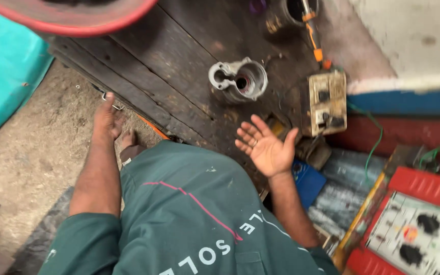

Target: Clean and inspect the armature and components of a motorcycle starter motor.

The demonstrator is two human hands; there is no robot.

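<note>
Dark wooden bench [179, 66], metal housing [238, 80], switchboard [327, 102]

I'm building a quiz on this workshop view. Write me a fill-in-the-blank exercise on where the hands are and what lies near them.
1. The right hand is held open with its palm facing ____.
2. The left hand rests at the edge of the dark ____ workbench.
3. The grey metal housing lies on the bench, touched by ____ hand.
4. The cable at the dirty switch box is ____ in colour.

Missing words: up; wooden; neither; green
</note>
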